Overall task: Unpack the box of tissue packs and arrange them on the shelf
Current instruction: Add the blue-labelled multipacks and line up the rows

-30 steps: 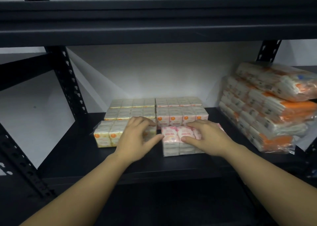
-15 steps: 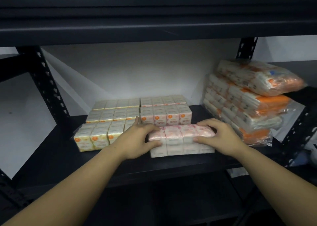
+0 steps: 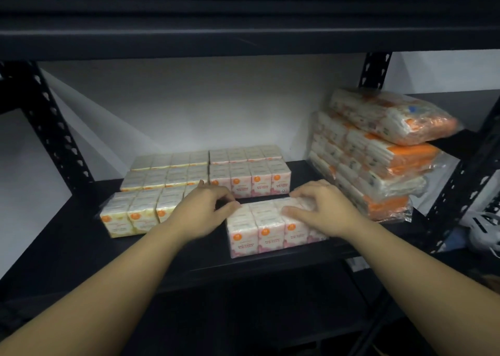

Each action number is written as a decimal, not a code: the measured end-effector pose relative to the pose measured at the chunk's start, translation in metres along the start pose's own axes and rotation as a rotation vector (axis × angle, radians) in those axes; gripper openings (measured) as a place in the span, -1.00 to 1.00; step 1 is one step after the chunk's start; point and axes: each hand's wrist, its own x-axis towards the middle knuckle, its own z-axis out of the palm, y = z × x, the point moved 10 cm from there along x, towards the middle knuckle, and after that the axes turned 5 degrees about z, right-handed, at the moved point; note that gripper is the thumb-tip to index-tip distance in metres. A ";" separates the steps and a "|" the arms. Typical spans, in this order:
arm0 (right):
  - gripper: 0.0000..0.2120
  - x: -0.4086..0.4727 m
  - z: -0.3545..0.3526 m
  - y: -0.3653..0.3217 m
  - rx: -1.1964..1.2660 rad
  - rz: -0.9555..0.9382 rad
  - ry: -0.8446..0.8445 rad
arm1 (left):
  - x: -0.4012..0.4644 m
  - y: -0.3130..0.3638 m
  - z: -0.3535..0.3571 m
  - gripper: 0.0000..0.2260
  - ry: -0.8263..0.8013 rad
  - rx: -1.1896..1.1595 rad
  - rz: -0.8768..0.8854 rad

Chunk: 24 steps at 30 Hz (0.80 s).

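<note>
A pink tissue pack (image 3: pixel 259 232) lies near the front edge of the black shelf (image 3: pixel 67 250), right of centre. My left hand (image 3: pixel 203 215) holds its left back corner between thumb and fingers. My right hand (image 3: pixel 323 211) lies over its right top, thumb in front and fingers curled over the back. A yellow tissue pack (image 3: pixel 127 216) sits to the left at the front. Behind it lie two more yellow packs (image 3: pixel 165 170). Two further pink packs (image 3: pixel 251 178) stand behind the held one, with a small gap between.
Several larger orange-and-white tissue bundles (image 3: pixel 378 163) are stacked at the shelf's right end, close to my right hand. The upper shelf beam (image 3: pixel 243 31) hangs low overhead. Black perforated uprights (image 3: pixel 46 128) flank the bay. A white bag (image 3: pixel 484 228) lies beyond the right upright.
The pink pack has shifted right, away from the front yellow pack, and sits squarer to the shelf edge. My right hand moved from its end onto its top. The camera swung right.
</note>
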 end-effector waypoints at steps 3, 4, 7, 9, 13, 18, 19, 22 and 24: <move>-0.32 -0.003 0.011 -0.036 -0.153 -0.102 -0.027 | -0.008 -0.011 -0.011 -0.76 0.023 0.019 -0.028; -0.29 -0.004 0.016 -0.047 -0.173 -0.132 -0.033 | -0.012 -0.015 -0.016 -0.74 0.033 0.027 -0.031; -0.18 -0.003 0.038 -0.072 -0.189 -0.203 -0.089 | -0.026 -0.034 -0.031 -0.63 0.078 0.073 -0.043; -0.12 0.002 0.049 -0.079 -0.204 -0.217 -0.090 | -0.037 -0.049 -0.041 -0.50 0.090 0.110 -0.078; -0.08 0.024 0.057 -0.084 -0.191 -0.224 -0.045 | -0.059 -0.082 -0.048 -0.32 0.022 0.222 -0.198; -0.16 0.055 0.066 -0.092 -0.226 -0.246 -0.053 | -0.064 -0.090 -0.043 -0.47 0.020 0.256 -0.194; -0.17 0.061 0.068 -0.094 -0.234 -0.245 -0.060 | -0.062 -0.090 -0.043 -0.48 0.023 0.256 -0.198; -0.18 0.071 0.074 -0.098 -0.272 -0.256 -0.050 | -0.059 -0.093 -0.044 -0.49 0.030 0.244 -0.202; -0.20 0.075 0.077 -0.100 -0.292 -0.250 -0.032 | -0.059 -0.093 -0.044 -0.50 0.037 0.240 -0.200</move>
